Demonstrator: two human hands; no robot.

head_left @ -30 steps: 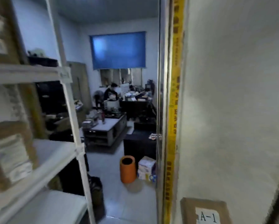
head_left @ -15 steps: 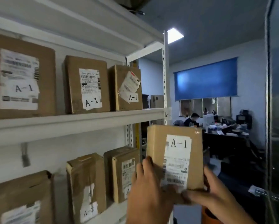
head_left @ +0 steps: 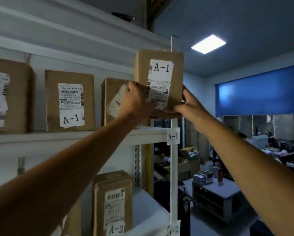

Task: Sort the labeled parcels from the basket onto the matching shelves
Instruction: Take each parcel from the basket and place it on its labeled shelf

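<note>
Head camera is looking up along both outstretched arms, and the parcel [head_left: 159, 82] marked A-1 is sitting high in the air at the right end of the upper shelf [head_left: 74, 136], upright, label facing us. Left hand [head_left: 136, 103] is wrapping its fingers round the lower left edge of the box, right hand [head_left: 185, 104] is cupping the lower right corner with the thumb riding up the side, so both are gripping it. The box is hanging just above the shelf board, in front of the white upright post [head_left: 174, 160], whose paper tag [head_left: 173, 137] is also reading A-1. Three more brown boxes are standing on that shelf: one at the far left [head_left: 8, 96], a middle one labelled A-1 [head_left: 69, 101], and a third [head_left: 112, 99] partly hiding behind the left hand. Down below, a box marked A-2 [head_left: 113, 203] is standing on the next shelf [head_left: 149, 210]. Off to the right, a blue blind [head_left: 260, 89] is covering a window and a ceiling light [head_left: 208, 43] is glowing.
</note>
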